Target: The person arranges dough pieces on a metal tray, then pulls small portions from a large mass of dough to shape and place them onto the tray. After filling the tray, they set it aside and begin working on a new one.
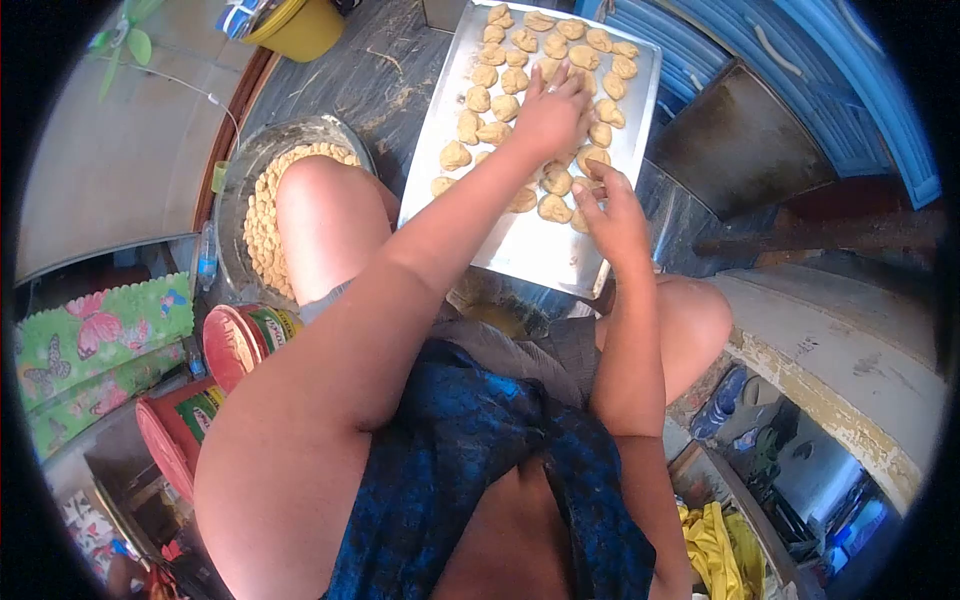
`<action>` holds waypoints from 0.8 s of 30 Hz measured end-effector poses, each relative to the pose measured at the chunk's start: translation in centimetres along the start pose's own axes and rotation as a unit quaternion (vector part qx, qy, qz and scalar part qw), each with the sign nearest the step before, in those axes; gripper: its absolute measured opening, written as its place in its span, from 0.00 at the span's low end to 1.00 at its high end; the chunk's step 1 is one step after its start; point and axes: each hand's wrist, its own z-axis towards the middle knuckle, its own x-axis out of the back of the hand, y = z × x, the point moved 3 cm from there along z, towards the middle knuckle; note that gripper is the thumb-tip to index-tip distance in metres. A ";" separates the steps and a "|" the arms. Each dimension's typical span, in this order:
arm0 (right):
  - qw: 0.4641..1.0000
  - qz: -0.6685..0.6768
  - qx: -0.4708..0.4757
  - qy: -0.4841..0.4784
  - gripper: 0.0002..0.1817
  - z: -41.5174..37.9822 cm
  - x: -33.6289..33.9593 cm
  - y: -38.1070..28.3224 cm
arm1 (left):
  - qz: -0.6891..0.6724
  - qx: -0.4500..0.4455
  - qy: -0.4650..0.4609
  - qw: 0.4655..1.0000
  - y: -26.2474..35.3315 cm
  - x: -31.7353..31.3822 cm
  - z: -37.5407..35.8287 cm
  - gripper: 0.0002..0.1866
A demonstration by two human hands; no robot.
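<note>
Silvery metal makes up the shallow, rectangular tray (535,255), which lies in front of the person's knees, its long side running away from the body and its near end bare. Pale brown dough pieces (515,80), rounded and a little uneven, sit in loose rows over the middle and far end of the tray, many close together. The left hand (552,115) reaches across the tray from its left side and rests over the pieces right of its middle, fingers slightly spread and pointing toward the far end. The right hand (618,220) is at the tray's right edge, near the bare end, its thumb and index finger apart beside a dough piece; I cannot tell whether they pinch it.

Left of the tray stands a dark basin (233,195) holding many smaller lumps (265,230) of similar colour, partly hidden by the left knee (335,210). Beyond that basin, up and left from the tray, is a yellow bucket (305,32). Nearer the body than the tray, on its left, are two red buckets (230,348) with a patterned green cloth (90,365) farther out. To the tray's right are blue slatted doors (835,100) and a dark panel (742,140); nearer the body on that side lie a blue shoe (718,405) and some yellow cloth (712,550)
</note>
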 end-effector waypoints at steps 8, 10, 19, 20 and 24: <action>1.000 -0.012 0.010 0.002 0.21 -0.4 0.8 -0.6 | -0.045 -0.040 0.037 0.997 -0.5 0.2 -1.5 0.19; 0.999 -0.014 0.041 0.020 0.21 -0.2 0.9 -0.8 | -0.076 -0.001 0.032 0.997 -0.6 0.2 -0.4 0.24; 0.999 -0.011 0.046 0.006 0.20 -0.4 1.2 -1.2 | 0.054 0.030 -0.046 0.997 0.3 -0.8 1.5 0.32; 0.999 -0.010 0.050 0.002 0.20 -0.4 1.0 -1.3 | 0.063 0.038 -0.053 0.996 0.4 -0.8 1.5 0.33; 0.999 0.010 0.039 0.003 0.20 -0.3 1.1 -1.7 | -0.044 0.052 0.058 0.996 0.1 -0.5 3.0 0.38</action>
